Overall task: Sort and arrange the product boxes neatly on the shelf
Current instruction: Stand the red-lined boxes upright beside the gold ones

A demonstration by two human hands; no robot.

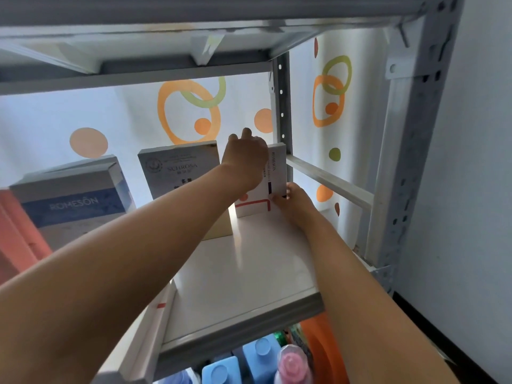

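Observation:
A white box with red lines and ROMESON lettering (277,167) stands upright at the back right of the white shelf board (235,278). My left hand (245,159) reaches over its top edge with fingers curled round it. My right hand (291,200) pinches its lower right corner. To the left stands a grey SCHROSA box (177,167), and further left a blue and grey ROMESON box (74,200). A flat white box with a red mark (155,322) lies at the shelf's front left, partly hidden under my left arm.
An orange-red box (13,231) is at the far left edge. The grey metal rack posts (282,106) and a cross rail (329,181) stand right of the white box. Below the shelf are blue bottles (260,353), a pink-capped bottle (291,364) and an orange container (321,345).

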